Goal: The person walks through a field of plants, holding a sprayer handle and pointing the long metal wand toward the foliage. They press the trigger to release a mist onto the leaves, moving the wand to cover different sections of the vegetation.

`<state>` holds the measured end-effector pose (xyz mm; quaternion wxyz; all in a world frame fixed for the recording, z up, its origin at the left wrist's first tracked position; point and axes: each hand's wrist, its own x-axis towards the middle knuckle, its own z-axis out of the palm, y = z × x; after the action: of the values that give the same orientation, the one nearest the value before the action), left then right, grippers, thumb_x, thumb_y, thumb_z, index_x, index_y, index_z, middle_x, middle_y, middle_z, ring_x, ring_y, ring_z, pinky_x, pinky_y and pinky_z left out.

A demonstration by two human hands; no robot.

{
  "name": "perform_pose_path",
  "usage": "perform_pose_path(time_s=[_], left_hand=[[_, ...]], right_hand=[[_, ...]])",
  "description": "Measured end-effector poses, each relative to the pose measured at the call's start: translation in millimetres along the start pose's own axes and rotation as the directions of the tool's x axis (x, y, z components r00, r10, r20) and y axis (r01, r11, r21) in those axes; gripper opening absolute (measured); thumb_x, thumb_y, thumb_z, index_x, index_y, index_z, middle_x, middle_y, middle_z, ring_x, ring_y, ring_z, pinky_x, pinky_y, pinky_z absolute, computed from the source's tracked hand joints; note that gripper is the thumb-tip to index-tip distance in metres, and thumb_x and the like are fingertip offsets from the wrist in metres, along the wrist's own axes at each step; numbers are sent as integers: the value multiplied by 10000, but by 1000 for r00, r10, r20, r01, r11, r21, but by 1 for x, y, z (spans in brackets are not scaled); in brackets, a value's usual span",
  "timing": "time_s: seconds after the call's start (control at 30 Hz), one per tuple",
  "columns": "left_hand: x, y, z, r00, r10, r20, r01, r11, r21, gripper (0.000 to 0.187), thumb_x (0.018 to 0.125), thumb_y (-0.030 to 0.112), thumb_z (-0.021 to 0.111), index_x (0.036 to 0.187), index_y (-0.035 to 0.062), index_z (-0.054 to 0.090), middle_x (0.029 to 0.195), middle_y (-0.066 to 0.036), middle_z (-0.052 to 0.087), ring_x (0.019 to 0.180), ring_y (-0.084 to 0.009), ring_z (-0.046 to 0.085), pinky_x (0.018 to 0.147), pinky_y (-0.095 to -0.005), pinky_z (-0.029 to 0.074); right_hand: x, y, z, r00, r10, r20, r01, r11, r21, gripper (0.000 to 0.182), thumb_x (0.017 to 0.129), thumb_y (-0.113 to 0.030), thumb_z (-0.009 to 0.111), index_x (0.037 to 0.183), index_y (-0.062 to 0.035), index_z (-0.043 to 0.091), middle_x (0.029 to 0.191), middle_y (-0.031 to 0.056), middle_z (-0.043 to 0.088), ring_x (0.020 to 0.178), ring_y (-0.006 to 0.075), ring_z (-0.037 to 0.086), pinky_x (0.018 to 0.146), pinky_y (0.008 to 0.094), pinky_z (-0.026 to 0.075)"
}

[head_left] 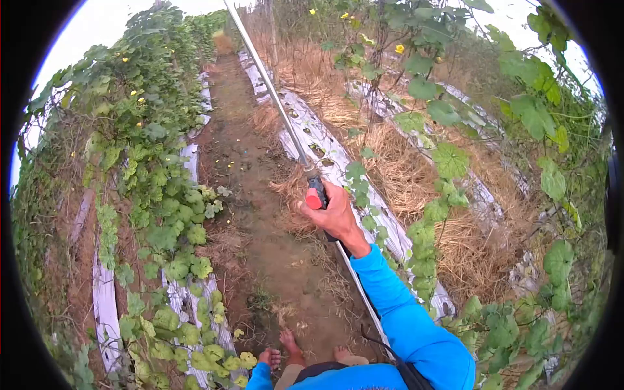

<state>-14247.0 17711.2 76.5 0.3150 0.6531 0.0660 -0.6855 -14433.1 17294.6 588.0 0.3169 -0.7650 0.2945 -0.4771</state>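
My right hand (337, 213) is wrapped round the black grip of a long metal pole (283, 114). A red round knob (314, 199) sits on the grip beside my thumb. From the grip, the pole slants up and forward past the top edge of the view, and a thinner silver length runs back below my forearm. My left hand (270, 357) hangs low by my side, its fingers curled in, with nothing visible in them. A bright blue sleeve (396, 292) covers my right arm.
A bare dirt path (260, 260) runs ahead between the rows. Leafy climbing vines (162, 214) with yellow flowers stand on the left, and more vines (448, 162) hang on the right. Silvery plastic mulch (318, 136) and dry straw (396, 169) line the beds. My bare foot (292, 344) is on the path.
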Motion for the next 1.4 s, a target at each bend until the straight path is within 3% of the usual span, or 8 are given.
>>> perform_pose_path(time_s=[0.3, 0.63, 0.73, 0.8, 0.87, 1.13, 1.33, 1.4], left_hand=[[-15, -22, 59, 994, 33, 105, -55, 976, 209, 406, 910, 409, 369, 973, 114, 641, 858, -64, 680, 669, -219, 622, 580, -386, 477], [-27, -80, 35, 993, 81, 90, -99, 972, 211, 383, 918, 418, 400, 921, 113, 632, 736, -62, 641, 554, -213, 571, 479, -355, 438], [-11, -139, 19, 983, 74, 166, -99, 983, 153, 375, 897, 434, 428, 919, 119, 631, 730, -57, 637, 556, -218, 570, 475, -355, 429], [16, -182, -12, 884, -157, 440, 153, 987, 44, 487, 897, 525, 387, 984, 113, 631, 791, -81, 669, 629, -285, 624, 567, -460, 475], [-22, -235, -5, 988, -12, 154, -17, 982, 189, 498, 856, 531, 413, 1009, 107, 625, 820, -83, 664, 673, -283, 623, 591, -472, 473], [-89, -368, -52, 991, -120, 64, 106, 977, 186, 514, 841, 501, 408, 1048, 72, 602, 893, -109, 650, 677, -283, 602, 560, -436, 452], [-83, -418, -64, 995, -44, 93, 59, 984, -170, 474, 843, 457, 461, 1047, 52, 596, 808, -118, 630, 633, -266, 598, 504, -387, 465], [-103, -430, -37, 991, 95, -91, -92, 995, 33, 424, 831, 437, 450, 939, 66, 625, 740, -90, 625, 622, -245, 590, 473, -362, 435]], right_hand=[[-131, -5, -123, 978, 169, -120, -183, 976, -120, 279, 674, -226, 732, 769, -16, 576, 582, 68, 479, 523, 142, 428, 521, 311, 407], [-293, -81, -120, 968, 235, -83, -242, 966, -90, 332, 634, -227, 759, 741, -14, 526, 598, 39, 452, 555, 132, 401, 518, 297, 365], [-348, -100, -109, 966, 209, -153, -231, 962, -147, 341, 637, -236, 764, 748, -16, 528, 598, 39, 448, 552, 134, 395, 516, 297, 361], [-384, -111, -113, 945, 229, -232, -278, 938, -206, 353, 644, -251, 768, 753, -17, 527, 600, 40, 447, 554, 137, 396, 519, 300, 362], [-417, -117, -122, 926, 300, -230, -344, 921, -184, 361, 646, -260, 770, 752, -16, 526, 604, 42, 450, 559, 137, 401, 523, 305, 363], [-546, -137, -144, 867, 412, -280, -456, 883, -112, 360, 650, -266, 772, 708, -34, 502, 598, 24, 449, 559, 119, 391, 509, 312, 347], [-620, -168, -166, 898, 437, -43, -437, 899, 28, 361, 652, -239, 784, 722, -35, 495, 597, 20, 432, 566, 123, 382, 515, 310, 357], [-638, -164, -177, 949, 314, 10, -314, 947, 68, 362, 653, -235, 788, 731, -34, 497, 595, 18, 434, 564, 121, 377, 511, 307, 357]])
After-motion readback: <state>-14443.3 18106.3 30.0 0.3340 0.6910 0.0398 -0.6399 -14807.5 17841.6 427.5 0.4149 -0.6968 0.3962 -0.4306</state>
